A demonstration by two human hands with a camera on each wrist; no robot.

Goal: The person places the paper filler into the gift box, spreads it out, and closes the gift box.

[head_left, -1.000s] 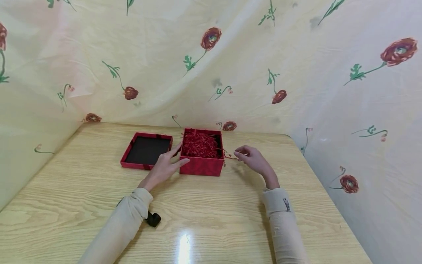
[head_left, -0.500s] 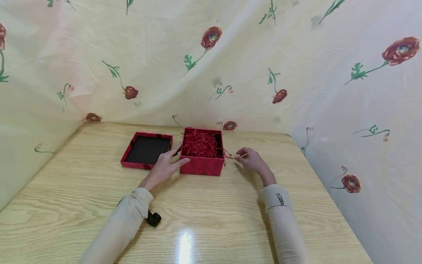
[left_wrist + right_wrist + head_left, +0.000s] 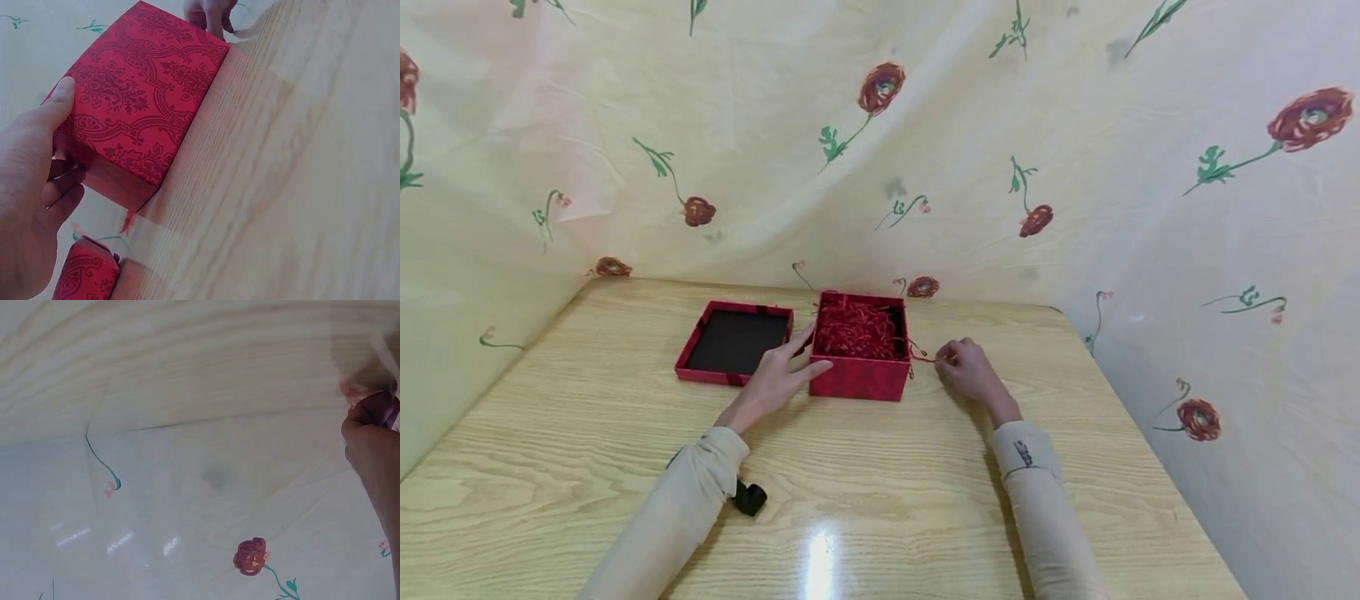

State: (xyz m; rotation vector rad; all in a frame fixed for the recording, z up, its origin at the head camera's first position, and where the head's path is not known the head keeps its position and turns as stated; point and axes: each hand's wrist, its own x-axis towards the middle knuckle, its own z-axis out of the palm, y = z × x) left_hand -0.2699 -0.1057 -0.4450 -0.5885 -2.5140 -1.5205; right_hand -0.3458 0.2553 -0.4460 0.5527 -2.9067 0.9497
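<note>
The red patterned gift box [image 3: 859,379] stands without its lid, full of red shredded paper [image 3: 853,329]. My left hand [image 3: 771,379] holds its near left corner, thumb on the front face and fingers along the left side. In the left wrist view, that thumb lies on the patterned front of the box [image 3: 134,94]. To the right of the box, my right hand [image 3: 968,369] pinches low over the table, at the end of a thin red paper strand [image 3: 922,359]. In the right wrist view the right hand [image 3: 375,431] is at the edge, its fingertips mostly hidden.
The box lid [image 3: 735,342] lies upturned left of the box, its black inside showing. A small black object [image 3: 750,498] shows beside the left sleeve on the wooden table [image 3: 880,467]. A flowered sheet [image 3: 760,125] hangs behind and at both sides.
My right hand has lowered slightly and its fingers have closed at the strand; a thin yellowish line seen by them half a second ago is hidden. The left hand and box stay put.
</note>
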